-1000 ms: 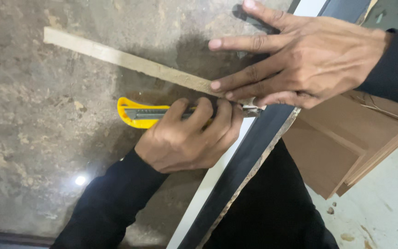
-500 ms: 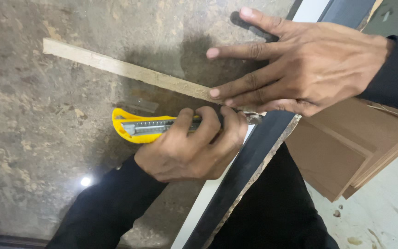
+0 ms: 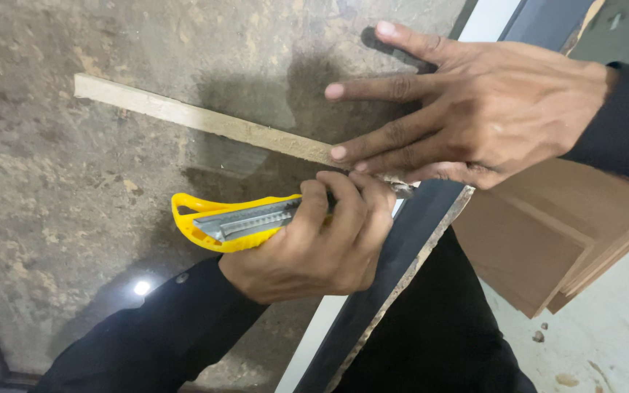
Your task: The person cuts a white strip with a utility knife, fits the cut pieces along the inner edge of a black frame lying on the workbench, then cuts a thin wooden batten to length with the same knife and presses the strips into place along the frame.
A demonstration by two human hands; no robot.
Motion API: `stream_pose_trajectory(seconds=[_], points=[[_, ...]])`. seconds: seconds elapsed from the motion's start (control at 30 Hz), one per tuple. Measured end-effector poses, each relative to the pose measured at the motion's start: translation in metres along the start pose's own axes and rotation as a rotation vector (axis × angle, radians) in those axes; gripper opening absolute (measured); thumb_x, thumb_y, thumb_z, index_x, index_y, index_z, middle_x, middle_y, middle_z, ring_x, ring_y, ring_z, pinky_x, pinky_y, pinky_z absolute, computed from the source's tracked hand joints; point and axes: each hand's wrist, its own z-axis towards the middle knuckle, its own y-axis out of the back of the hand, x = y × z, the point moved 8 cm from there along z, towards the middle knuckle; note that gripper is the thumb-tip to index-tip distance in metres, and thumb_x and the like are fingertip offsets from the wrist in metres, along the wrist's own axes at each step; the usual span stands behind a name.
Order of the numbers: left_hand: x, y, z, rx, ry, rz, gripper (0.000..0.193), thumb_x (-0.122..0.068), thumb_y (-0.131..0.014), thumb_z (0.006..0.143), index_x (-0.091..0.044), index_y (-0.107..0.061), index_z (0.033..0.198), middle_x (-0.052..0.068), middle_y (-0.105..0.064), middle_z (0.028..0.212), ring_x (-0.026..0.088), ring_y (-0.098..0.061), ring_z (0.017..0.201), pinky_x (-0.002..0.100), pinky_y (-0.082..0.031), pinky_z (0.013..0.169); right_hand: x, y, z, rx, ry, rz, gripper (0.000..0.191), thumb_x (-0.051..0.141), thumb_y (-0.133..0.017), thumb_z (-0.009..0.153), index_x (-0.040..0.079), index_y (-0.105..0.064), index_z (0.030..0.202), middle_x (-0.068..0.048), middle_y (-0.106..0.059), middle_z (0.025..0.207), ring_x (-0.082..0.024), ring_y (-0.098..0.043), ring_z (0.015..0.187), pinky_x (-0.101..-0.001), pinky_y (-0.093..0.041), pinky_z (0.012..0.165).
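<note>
In the head view, a yellow utility knife [image 3: 238,222] is gripped in the left hand [image 3: 311,244], whose fingers are curled tight around the rear of the handle. The knife's metal blade slide is seen facing up, and its front end is hidden under the fingers close to the near end of a thin, pale wooden strip [image 3: 205,120]. The strip is laid flat and slanting across a mottled brown stone surface [image 3: 52,218], from the upper left down towards the middle.

The right hand [image 3: 489,109] is spread flat with its fingers apart; the strip's near end is pressed down by 2 of its fingertips, while the other fingers are stretched out over the stone. Nothing is clasped in it. A small dark object is partly covered beneath the top finger and cannot be made out.

A dark edge band [image 3: 402,262] is seen along the surface's border. Flat brown boards [image 3: 547,233] are stacked lower right, above a pale floor [image 3: 620,327].
</note>
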Motion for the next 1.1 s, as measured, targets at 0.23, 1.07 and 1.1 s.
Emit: stream_pose_trajectory(seconds=[0.23, 1.07, 1.1], points=[[0.001, 0.000, -0.002, -0.024, 0.007, -0.020, 0.039, -0.027, -0.054, 0.102, 0.005, -0.077, 0.107, 0.013, -0.065, 0.103, 0.024, -0.067, 0.087, 0.031, -0.055, 0.073, -0.001, -0.003, -0.001, 0.013, 0.032, -0.019, 0.052, 0.035, -0.027, 0.106, 0.013, -0.065, 0.133, 0.000, -0.051, 0.153, -0.034, -0.024, 0.153, -0.0638, -0.001, 0.125], [0.008, 0.012, 0.018, -0.050, -0.110, 0.165, 0.028, -0.023, -0.058, 0.090, -0.002, -0.075, 0.097, 0.006, -0.066, 0.077, 0.017, -0.064, 0.069, 0.025, -0.041, 0.067, 0.000, -0.003, -0.004, 0.016, 0.082, -0.003, 0.047, 0.026, -0.027, 0.100, 0.018, -0.063, 0.130, -0.002, -0.045, 0.158, -0.035, -0.017, 0.156, -0.0662, 0.003, 0.121], [0.007, 0.011, 0.019, -0.049, -0.116, 0.186, 0.027, -0.023, -0.058, 0.091, -0.002, -0.074, 0.098, 0.006, -0.066, 0.077, 0.017, -0.064, 0.070, 0.025, -0.039, 0.067, 0.000, -0.005, -0.004, 0.044, 0.083, -0.031, 0.048, 0.027, -0.027, 0.098, 0.018, -0.064, 0.128, -0.002, -0.045, 0.157, -0.035, -0.017, 0.154, -0.0656, 0.003, 0.118]])
